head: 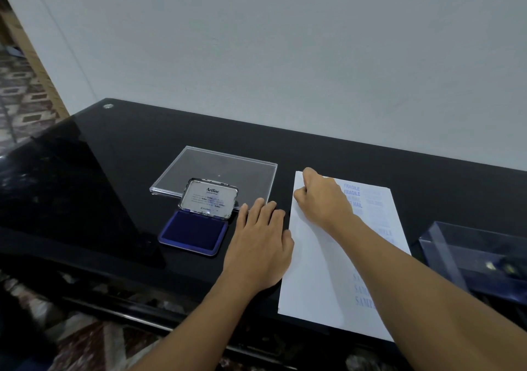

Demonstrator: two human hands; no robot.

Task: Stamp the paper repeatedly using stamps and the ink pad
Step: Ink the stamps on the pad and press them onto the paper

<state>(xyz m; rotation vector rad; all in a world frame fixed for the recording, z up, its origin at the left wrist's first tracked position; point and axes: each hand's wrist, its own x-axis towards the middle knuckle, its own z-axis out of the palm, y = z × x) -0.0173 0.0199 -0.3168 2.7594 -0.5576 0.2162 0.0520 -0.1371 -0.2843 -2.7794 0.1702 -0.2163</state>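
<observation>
Nearest you, paper point(313, 270) lies flat on the glossy black table point(114, 185), running under your right forearm up to your right hand. It's one thin sheet, light and floppy, likely to skid on that slick top, so pin it flat, don't pinch it. Blue prints already sit right of your right hand and down by the forearm.

Left hand point(259, 245): flat, fingers straight, palm down on the table, holding nothing. Its thumb side touches the paper's left edge.

Right hand point(322, 196): fingers curled into a fist, pressed at the sheet's far left corner. No stamp visible inside, so can't tell what it holds.

Ink pad point(194, 232) is just left of your left fingertips, with its lid point(209, 199) up. It's probably a light tin with a soft pad, so steady it by the rim.

Beyond the ink pad is a clear flat case point(216, 168). A clear box point(470, 253) is right of your right forearm.
</observation>
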